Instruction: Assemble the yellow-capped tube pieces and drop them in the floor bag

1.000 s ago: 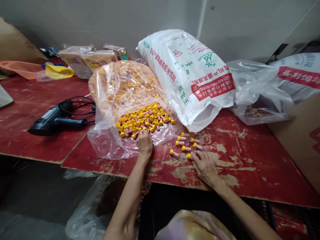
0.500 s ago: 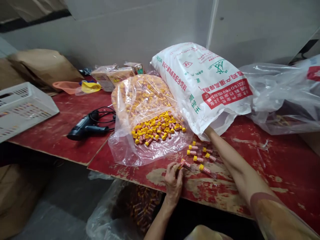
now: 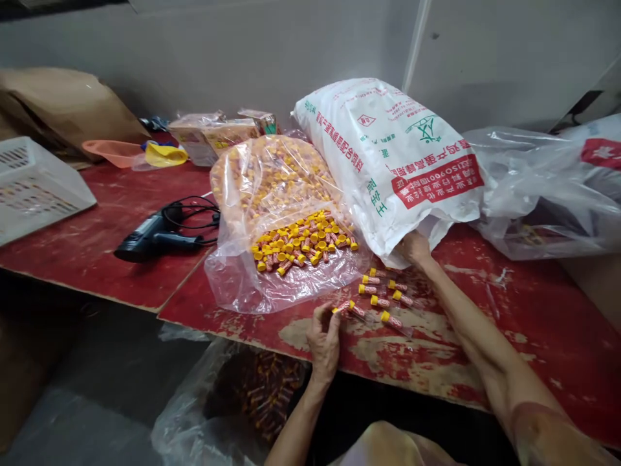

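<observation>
My left hand (image 3: 324, 346) is at the table's front edge, its thumb and fingers closed on a small yellow-capped tube (image 3: 343, 307) with a red-and-white pattern. Just right of it lie several similar tubes (image 3: 380, 301), some in clear sleeves. My right hand (image 3: 415, 248) is at the open mouth of a large white woven sack (image 3: 359, 149) printed in red and green; its fingers are hidden by the sack's edge. Between the hands and the wall, a clear plastic bag (image 3: 233, 291) lies on its side, its mouth showing many yellow-capped tubes (image 3: 310, 239).
A dark heat gun (image 3: 155, 236) with a coiled cord lies left on the red table (image 3: 121, 278). Beyond are a white plastic basket (image 3: 43, 194), an orange scoop (image 3: 114, 153) and packaged boxes (image 3: 228, 134). Clear plastic bags (image 3: 528, 168) fill the right. Below the edge sits a lined container of tubes (image 3: 274, 388).
My right hand has drawn partly back out of the sack, so its back now shows. My left hand has moved slightly with a tube in its fingers. The view has shifted a little.
</observation>
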The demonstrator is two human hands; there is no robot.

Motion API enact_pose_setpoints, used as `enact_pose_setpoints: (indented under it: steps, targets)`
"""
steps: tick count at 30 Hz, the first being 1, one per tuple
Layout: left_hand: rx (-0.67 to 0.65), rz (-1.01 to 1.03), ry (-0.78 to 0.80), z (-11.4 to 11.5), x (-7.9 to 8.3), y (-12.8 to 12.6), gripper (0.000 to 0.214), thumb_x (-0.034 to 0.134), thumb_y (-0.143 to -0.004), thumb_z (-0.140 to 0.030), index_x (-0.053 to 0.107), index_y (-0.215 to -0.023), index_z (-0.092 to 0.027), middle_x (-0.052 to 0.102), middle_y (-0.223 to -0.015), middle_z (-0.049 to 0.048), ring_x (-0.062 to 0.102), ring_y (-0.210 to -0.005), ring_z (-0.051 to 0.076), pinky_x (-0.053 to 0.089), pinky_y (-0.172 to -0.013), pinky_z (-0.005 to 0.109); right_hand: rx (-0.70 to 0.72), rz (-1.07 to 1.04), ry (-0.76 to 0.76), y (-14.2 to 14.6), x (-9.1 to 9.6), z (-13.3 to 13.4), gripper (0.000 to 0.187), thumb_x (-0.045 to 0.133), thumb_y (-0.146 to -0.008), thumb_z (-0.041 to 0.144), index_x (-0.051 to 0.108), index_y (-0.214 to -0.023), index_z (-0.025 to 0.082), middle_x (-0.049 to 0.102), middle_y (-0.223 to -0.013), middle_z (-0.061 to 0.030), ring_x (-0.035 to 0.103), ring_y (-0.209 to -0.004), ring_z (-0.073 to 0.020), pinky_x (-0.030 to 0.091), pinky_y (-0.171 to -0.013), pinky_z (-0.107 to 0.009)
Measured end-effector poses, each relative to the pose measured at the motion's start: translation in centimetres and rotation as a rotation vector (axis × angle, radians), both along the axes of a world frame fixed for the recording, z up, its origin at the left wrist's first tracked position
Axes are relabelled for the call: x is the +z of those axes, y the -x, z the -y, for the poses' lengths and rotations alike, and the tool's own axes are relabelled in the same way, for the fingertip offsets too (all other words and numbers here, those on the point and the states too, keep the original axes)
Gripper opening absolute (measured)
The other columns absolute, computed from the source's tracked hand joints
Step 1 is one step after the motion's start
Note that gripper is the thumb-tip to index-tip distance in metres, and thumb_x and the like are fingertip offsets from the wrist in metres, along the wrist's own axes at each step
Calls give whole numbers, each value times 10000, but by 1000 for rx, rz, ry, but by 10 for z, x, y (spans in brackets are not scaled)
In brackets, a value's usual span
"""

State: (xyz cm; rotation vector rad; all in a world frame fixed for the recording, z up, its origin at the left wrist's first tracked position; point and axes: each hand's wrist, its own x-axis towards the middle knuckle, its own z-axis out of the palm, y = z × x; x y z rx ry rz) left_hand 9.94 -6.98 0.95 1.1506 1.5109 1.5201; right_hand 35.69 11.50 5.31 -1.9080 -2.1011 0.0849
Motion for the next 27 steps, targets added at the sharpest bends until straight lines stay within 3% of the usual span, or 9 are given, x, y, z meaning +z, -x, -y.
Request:
enact_pose_setpoints:
  steps: [3,7,12,16,19,23,27]
  targets:
    - [12,221,56,0,6,-6,258,677,-756,-380,637,-917,-183,632,-891,24,604,-841,148,491,-790,266,-8,-338,56,-20,1,55,391,502,-858,372,594,-1160,141,660,-940,-79,605,-849,-209,491,-708,-320]
    - [-153,452,137,7,24,-25,270,719,-720,-357,651,-911,-179,636,-882,18,599,-772,126,490,-725,233,63,-1041,148,-14,7,130,496,625,-778,430,526,-1195,180,637,-910,-34,595,-788,-158,499,-683,-285]
    - [-291,571,182,22,38,-47,250,750,-689,-296,669,-892,-174,643,-901,22,605,-790,125,493,-741,238,66,-1373,266,18,8,181,322,709,-734,394,552,-950,213,661,-922,-39,620,-751,-157,525,-669,-291]
    - [-207,625,206,29,36,-51,288,777,-649,-287,653,-885,-179,646,-867,4,598,-699,103,493,-676,232,74,-1424,371,32,-1,195,337,736,-714,376,552,-937,204,661,-976,-45,639,-718,-149,518,-677,-287]
    - [-178,603,214,31,36,-51,268,784,-638,-292,654,-838,-171,649,-800,-8,596,-664,96,488,-673,229,102,-1373,367,37,2,200,304,725,-728,356,561,-930,200,654,-999,-43,636,-781,-153,511,-709,-279]
    - [-200,558,235,35,40,-54,230,761,-664,-317,693,-822,-164,677,-773,7,617,-671,115,500,-697,246,196,-1056,314,44,17,205,206,634,-810,336,570,-953,202,639,-972,-39,607,-835,-160,493,-717,-270]
    - [-215,455,243,46,39,-59,242,657,-766,-328,716,-946,-177,709,-964,54,648,-918,189,498,-850,301,374,-726,204,55,15,211,161,496,-900,306,571,-998,203,641,-943,-56,609,-864,-181,495,-763,-311]
